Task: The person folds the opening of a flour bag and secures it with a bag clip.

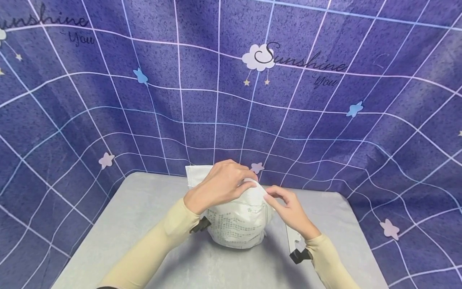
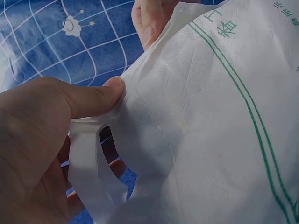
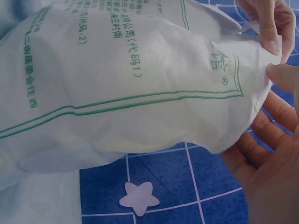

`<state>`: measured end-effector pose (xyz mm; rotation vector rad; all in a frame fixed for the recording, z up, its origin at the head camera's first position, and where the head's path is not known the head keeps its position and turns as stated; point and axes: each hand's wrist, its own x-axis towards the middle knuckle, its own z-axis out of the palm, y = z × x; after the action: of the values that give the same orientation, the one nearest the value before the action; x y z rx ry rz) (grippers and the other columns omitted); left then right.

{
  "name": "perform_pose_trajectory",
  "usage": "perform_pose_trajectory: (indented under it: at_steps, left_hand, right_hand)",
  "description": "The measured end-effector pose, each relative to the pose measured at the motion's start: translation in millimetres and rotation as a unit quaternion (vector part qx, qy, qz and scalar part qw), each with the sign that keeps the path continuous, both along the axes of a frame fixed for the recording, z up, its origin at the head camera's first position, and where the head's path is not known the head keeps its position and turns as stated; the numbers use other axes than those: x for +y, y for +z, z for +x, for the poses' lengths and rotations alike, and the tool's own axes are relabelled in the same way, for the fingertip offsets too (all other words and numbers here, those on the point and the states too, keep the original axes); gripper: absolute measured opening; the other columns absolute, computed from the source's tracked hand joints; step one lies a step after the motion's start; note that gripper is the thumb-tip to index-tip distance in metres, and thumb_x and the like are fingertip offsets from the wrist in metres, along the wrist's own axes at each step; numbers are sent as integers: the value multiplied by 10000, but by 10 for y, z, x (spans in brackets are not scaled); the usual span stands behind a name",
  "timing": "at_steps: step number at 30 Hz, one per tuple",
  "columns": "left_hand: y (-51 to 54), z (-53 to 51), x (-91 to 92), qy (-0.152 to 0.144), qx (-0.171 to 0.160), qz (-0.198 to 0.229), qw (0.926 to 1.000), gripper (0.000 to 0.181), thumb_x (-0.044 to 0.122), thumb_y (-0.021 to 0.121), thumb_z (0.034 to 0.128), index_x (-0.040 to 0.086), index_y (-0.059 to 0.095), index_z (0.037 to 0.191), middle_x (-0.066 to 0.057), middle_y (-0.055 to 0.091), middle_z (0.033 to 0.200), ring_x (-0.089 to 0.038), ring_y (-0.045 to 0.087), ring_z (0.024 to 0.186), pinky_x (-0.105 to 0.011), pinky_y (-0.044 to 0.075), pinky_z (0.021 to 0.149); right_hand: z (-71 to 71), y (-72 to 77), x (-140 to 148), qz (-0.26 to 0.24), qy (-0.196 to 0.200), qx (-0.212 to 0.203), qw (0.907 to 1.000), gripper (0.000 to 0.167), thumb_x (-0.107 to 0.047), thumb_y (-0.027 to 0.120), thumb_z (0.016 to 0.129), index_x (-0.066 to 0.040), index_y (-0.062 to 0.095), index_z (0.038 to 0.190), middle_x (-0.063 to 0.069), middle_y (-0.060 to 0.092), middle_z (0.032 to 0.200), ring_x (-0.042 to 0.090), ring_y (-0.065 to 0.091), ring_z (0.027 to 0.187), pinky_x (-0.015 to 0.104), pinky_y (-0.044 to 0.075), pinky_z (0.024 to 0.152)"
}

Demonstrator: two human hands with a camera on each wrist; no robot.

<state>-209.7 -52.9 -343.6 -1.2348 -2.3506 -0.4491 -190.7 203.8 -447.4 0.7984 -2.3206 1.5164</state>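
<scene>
white non-woven bag point(image 1: 234, 228) with green lettering, and what a backdrop, a blue-purple gridded curtain point(image 1: 231, 108) on the far side! it sits bulging mid-scene on the pale grey table point(image 1: 140, 216), contents hidden. up top, the left hand point(image 1: 223, 182) pinches the upper edge between thumb and fingers; just to its right, the right hand point(image 1: 290, 208) grips the same edge, thumb near, fingers far. down to the details: a handle strap point(image 2: 86, 158) lies across the left fingers. looks like the step is straightening that edge; next move, i'd judge, calls for two firm pinches and an even pull.
</scene>
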Motion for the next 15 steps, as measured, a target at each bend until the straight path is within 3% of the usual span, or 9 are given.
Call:
perform_pose_trajectory:
  at_steps: [7,15]
  left_hand:
    - [-1,1,-2,-58,5,25,10000,104,273,768,1005,230,839,1068,130,794,990,-85,749,897,-310,568,920]
    - [10,21,-14,-70,36,31,10000,90,277,770,1003,244,834,1057,142,784,972,-87,741,883,-305,567,907]
  right_hand:
    - [35,-25,59,59,-69,-179,9998,164,-34,700,1014,-88,779,1147,25,798,1077,102,736,1021,275,546,986]
    - [16,8,50,159,83,-89,9998,174,-38,706,1016,-115,779,1154,4,790,1093,116,739,1024,300,565,978]
